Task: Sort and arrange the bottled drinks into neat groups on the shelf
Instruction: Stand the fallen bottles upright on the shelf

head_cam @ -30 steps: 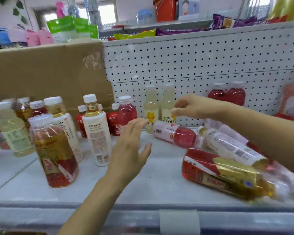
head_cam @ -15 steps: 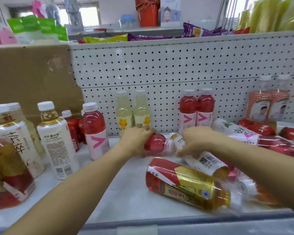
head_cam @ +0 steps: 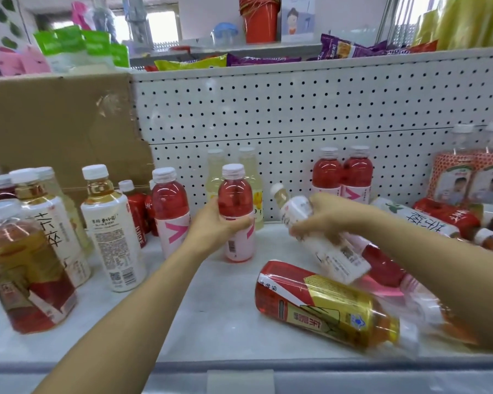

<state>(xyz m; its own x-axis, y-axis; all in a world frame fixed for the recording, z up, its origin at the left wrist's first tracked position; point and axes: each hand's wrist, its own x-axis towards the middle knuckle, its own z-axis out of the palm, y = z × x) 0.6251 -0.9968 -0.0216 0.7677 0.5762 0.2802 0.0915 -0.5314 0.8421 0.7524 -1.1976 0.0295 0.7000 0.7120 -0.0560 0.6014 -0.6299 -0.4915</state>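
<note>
My left hand [head_cam: 215,224] grips a red drink bottle with a pink label [head_cam: 236,211], upright on the shelf [head_cam: 219,317] beside another red pink-label bottle [head_cam: 171,209]. My right hand [head_cam: 329,216] holds a white-label tea bottle [head_cam: 322,243] tilted, cap up-left, above the shelf. A large red-and-gold tea bottle [head_cam: 325,302] lies on its side in front. Two red bottles [head_cam: 342,172] and two pale yellow bottles [head_cam: 214,172] stand at the back.
White-label tea bottles [head_cam: 111,226] and a big amber bottle [head_cam: 23,265] stand at left before a cardboard sheet [head_cam: 60,129]. More bottles lie piled at right [head_cam: 439,220]. A pegboard wall [head_cam: 296,109] closes the back; snacks sit above.
Both hands took hold of lying bottles. The left hand has stood the red bottle upright; the right hand has lifted the white-label tea bottle off the pile.
</note>
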